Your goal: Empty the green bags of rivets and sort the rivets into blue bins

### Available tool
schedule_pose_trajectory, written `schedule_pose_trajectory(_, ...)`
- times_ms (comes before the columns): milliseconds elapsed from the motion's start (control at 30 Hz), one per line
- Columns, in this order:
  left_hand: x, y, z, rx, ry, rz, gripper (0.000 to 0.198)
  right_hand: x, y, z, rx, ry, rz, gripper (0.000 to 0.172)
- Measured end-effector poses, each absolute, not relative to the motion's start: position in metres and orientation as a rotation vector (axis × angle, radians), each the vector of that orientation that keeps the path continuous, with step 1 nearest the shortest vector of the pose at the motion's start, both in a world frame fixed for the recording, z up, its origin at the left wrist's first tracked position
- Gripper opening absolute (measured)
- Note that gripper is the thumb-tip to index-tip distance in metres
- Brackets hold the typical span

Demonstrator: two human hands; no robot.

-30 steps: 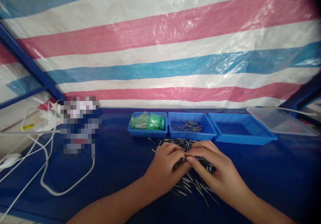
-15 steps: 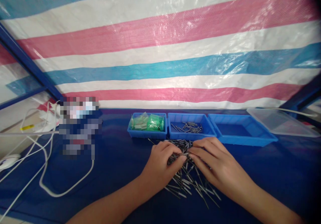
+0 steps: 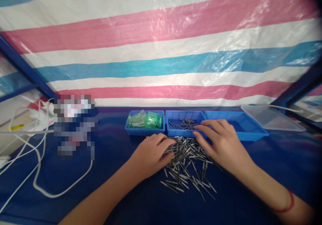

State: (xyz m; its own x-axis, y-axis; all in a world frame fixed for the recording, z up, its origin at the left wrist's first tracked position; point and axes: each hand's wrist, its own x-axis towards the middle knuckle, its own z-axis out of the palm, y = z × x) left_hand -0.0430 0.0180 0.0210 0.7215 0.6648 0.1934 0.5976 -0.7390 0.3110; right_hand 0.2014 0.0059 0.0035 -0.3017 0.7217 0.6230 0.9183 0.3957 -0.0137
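A loose pile of blind rivets [image 3: 184,158] with thin metal shanks lies on the blue table. My left hand [image 3: 153,154] rests at the pile's left side, thumb and index finger apart and nothing visible between them. Over the front right corner of the middle blue bin [image 3: 176,133], my right hand [image 3: 222,144] reaches with fingers stretched out and thumb apart; I see nothing held in it. Several rivets [image 3: 187,124] lie inside that bin, near its right side, close to my right fingertips.
On the left stands a blue bin [image 3: 144,131] with green and clear plastic packets [image 3: 152,120]. Another blue bin [image 3: 251,136] sits at right, beside a translucent lid [image 3: 274,119]. White cables [image 3: 62,194] run across the left side. A striped sheet [image 3: 161,63] hangs behind.
My hands have moved apart from where they met over the pile. The right one went up and right to the middle bin; the left drew back left. The view shifted slightly.
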Motion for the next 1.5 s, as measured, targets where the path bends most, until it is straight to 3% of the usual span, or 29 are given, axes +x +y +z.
schedule_pose_trajectory(233,-0.056,0.019,0.039,2.76,0.899,0.192,0.011,0.174,-0.024,0.008,-0.986,-2.44,0.204,0.017)
schedule_pose_trajectory(500,-0.053,0.01,0.041,2.717,0.801,0.043,0.005,0.162,-0.04,0.012,-0.892,-2.596,0.501,0.018)
schedule_pose_trajectory(867,-0.049,-0.01,0.052,2.665,0.866,-0.224,0.024,0.136,-0.045,-0.013,-1.098,-2.366,0.226,0.006)
schedule_pose_trajectory(1100,-0.043,-0.015,0.049,2.642,0.956,-0.271,0.014,0.139,-0.043,-0.014,-0.972,-2.477,-0.139,0.01)
schedule_pose_trajectory(1500,-0.038,-0.019,0.036,2.726,0.989,-0.184,0.011,0.136,-0.047,-0.012,-1.026,-2.508,-0.22,0.015)
